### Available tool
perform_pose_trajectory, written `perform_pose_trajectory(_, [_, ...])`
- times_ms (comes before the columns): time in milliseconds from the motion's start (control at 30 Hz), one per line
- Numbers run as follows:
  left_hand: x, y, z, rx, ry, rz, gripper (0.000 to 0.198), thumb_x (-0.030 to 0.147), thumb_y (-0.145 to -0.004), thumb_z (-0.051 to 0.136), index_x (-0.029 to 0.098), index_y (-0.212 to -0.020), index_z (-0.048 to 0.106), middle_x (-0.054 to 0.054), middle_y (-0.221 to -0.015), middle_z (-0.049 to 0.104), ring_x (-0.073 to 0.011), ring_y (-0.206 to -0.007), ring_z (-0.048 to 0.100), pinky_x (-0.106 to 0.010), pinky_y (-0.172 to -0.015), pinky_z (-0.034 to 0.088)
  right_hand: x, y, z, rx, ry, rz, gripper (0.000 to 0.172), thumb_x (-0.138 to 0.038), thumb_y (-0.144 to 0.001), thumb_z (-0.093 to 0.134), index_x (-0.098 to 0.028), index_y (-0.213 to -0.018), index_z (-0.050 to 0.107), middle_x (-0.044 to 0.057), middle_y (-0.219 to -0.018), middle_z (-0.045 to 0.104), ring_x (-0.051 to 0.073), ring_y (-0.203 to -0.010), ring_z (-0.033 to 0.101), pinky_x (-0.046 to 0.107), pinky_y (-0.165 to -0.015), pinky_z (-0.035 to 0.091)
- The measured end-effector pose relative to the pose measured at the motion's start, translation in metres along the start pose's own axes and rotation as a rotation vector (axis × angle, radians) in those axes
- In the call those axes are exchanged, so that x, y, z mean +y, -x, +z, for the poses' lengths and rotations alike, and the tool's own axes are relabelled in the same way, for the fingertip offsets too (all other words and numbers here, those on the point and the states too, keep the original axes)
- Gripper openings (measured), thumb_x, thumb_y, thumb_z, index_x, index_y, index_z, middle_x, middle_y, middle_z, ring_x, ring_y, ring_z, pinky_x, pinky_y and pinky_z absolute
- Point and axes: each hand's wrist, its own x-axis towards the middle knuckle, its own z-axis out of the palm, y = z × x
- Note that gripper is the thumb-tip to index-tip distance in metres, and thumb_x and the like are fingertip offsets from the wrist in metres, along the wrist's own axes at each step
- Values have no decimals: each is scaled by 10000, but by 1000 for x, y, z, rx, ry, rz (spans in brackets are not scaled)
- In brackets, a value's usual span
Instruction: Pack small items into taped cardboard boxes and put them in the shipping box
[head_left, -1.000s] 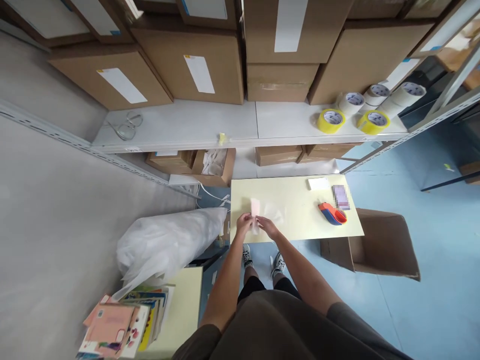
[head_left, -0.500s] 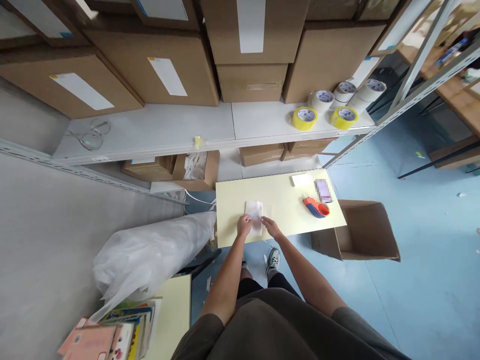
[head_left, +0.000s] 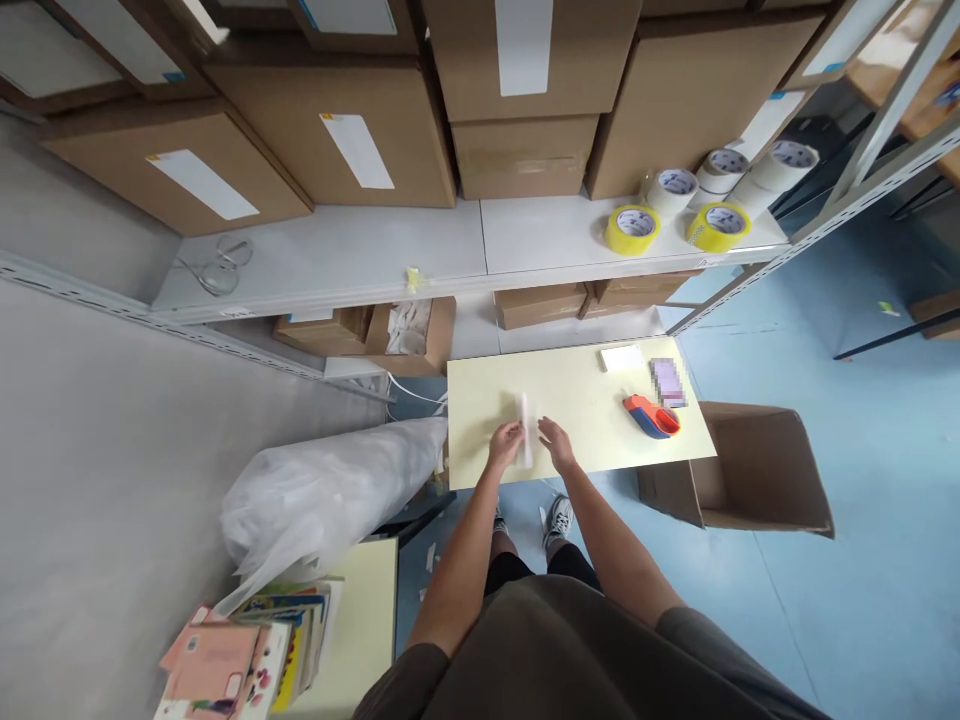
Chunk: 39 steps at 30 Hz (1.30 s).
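Note:
A small pale, thin packet (head_left: pixel 525 432) stands on edge on the yellow table (head_left: pixel 480 400), seen as a narrow white strip. My left hand (head_left: pixel 505 444) has its fingers closed on the packet's lower left side. My right hand (head_left: pixel 556 445) is just right of the packet with fingers spread, and I cannot tell if it touches it. An orange and blue tape dispenser (head_left: pixel 651 416) lies on the table to the right, beside a white pad (head_left: pixel 622 358) and a small blurred card (head_left: pixel 667 381).
An open cardboard box (head_left: pixel 757 465) sits on the blue floor right of the table. A white plastic bag (head_left: pixel 330 490) lies at left, and a stack of books (head_left: pixel 247 655) on a second table. Tape rolls (head_left: pixel 675 205) and cardboard cartons (head_left: pixel 525 90) fill the shelf behind.
The packet went from lying flat between both hands to standing on edge. My right hand has let go and opened a little to the right.

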Motion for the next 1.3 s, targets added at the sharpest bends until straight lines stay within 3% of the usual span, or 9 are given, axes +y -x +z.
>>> perform_pose_trajectory(67, [5, 1, 22, -74, -78, 11, 285, 232, -872, 743, 159, -1146, 777, -141, -1326, 743, -257, -1226, 700, -340, -1072, 524, -5, 3, -20, 101, 18, -30, 671, -746, -825, 644, -276, -1288, 765, 127, -1454, 682, 316, -1435, 553, 460, -1106, 490])
perform_pose_trajectory(167, [7, 0, 44, -102, -163, -2, 287, 126, -851, 726, 124, -1134, 773, -180, -1386, 707, -280, -1310, 650, -361, -1146, 463, -5, 3, -43, 95, 116, -8, 635, -700, -785, 725, -270, -1248, 785, 115, -1452, 687, 338, -1411, 571, 466, -1094, 499])
perform_pose_trajectory(300, [0, -1, 39, -20, -152, -22, 367, 137, -888, 669, 130, -1248, 735, -189, -1409, 690, -276, -1290, 667, -375, -1131, 476, 4, -10, -47, 56, 235, 65, 613, -643, -642, 855, -256, -1117, 827, 107, -1304, 770, 372, -1308, 636, 516, -1098, 490])
perform_pose_trajectory(567, [-20, -16, -30, 44, 98, -131, 498, 315, -912, 701, 169, -1388, 690, -152, -1421, 703, -263, -1315, 674, -328, -1049, 544, 5, -32, 18, -47, 199, 91, 557, -614, -682, 863, -268, -1117, 826, 101, -1325, 763, 346, -1312, 636, 500, -1133, 456])
perform_pose_trajectory(767, [-29, -68, -98, 94, 142, -82, 481, 321, -909, 705, 203, -1376, 699, -135, -1482, 664, -264, -1400, 613, -359, -1154, 489, -3, -65, 96, -196, 174, 103, 545, -628, -752, 835, -294, -1181, 804, 91, -1374, 732, 315, -1339, 628, 463, -1133, 459])
perform_pose_trajectory(967, [-27, -116, -151, 141, 180, -57, 448, 212, -939, 572, 155, -1371, 676, -144, -1520, 632, -243, -1446, 567, -377, -1204, 442, -6, -98, 167, -205, 168, 83, 567, -628, -731, 837, -283, -1180, 801, 104, -1375, 729, 326, -1346, 621, 472, -1130, 459])
perform_pose_trajectory(1100, [-16, -110, -170, 121, 217, -19, 474, 251, -900, 591, 183, -1359, 688, -134, -1498, 652, -258, -1430, 585, -389, -1188, 464, -13, -93, 179, -146, 193, -18, 672, -666, -674, 843, -258, -1206, 792, 138, -1404, 710, 369, -1349, 611, 507, -1110, 477])
perform_pose_trajectory(1200, [-9, -88, -179, 118, 211, 17, 515, 334, -891, 599, 185, -1376, 682, -142, -1525, 628, -277, -1441, 575, -397, -1200, 450, -23, -78, 175, -90, 207, -101, 697, -709, -655, 824, -255, -1183, 798, 154, -1400, 710, 395, -1336, 619, 541, -1123, 475])
perform_pose_trajectory(1300, [-6, -60, -186, 174, 210, 56, 515, 393, -881, 610, 225, -1358, 707, -135, -1516, 637, -294, -1428, 586, -398, -1199, 451, -32, -62, 171, -139, 263, -204, 666, -708, -667, 824, -262, -1162, 806, 159, -1391, 716, 403, -1327, 628, 562, -1142, 469])
